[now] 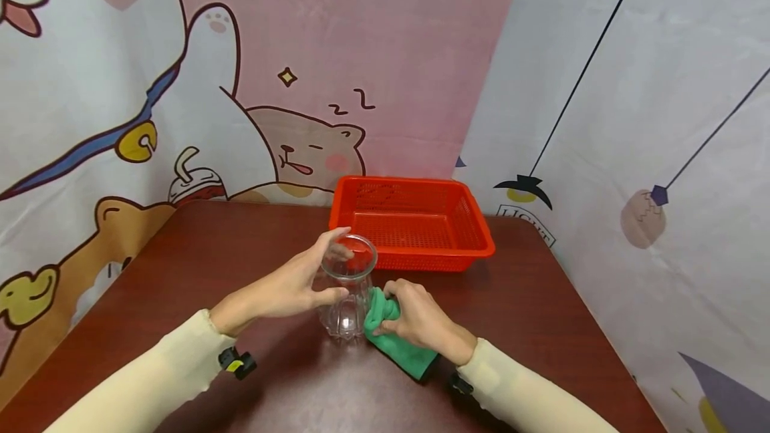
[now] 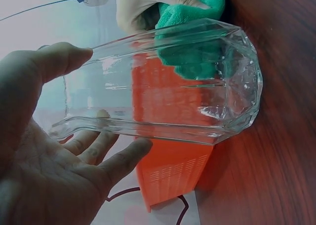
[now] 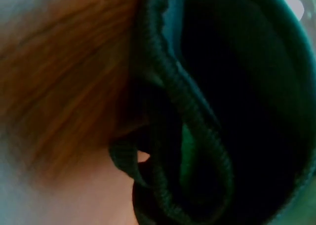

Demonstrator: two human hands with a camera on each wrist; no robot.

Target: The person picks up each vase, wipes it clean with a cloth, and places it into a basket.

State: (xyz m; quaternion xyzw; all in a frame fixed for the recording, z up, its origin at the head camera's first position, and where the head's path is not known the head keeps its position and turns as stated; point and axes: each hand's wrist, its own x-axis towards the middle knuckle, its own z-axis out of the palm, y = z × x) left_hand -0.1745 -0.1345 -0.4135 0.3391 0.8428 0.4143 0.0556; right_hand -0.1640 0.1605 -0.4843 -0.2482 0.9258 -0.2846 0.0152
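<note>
Left hand: your left hand is at the left side of the glass vase, thumb on the near side and fingers reaching round the far side by the rim. In the left wrist view the fingers are only loosely bent along the glass and the thumb lies against its side, so you steady the vase with a fairly open hand.

Right hand: your right hand has its fingers curled tightly round a bunched green cloth and presses it against the lower right side of the vase. The right wrist view shows only dark folds of the cloth very close up, out of focus.

Vase: clear, faceted, with a narrow waist and a wide mouth. It stands upright on the table, between your two hands, just in front of the basket.

Cloth: one end is wadded in your right hand and touches the glass; the rest trails on the table under your wrist, towards you.

Basket: an orange plastic basket with slotted walls sits at the far edge of the table, just behind the vase and not touching it.

Table: a dark reddish-brown wooden table.

Backdrop: a cartoon-printed sheet hangs behind and on both sides.
</note>
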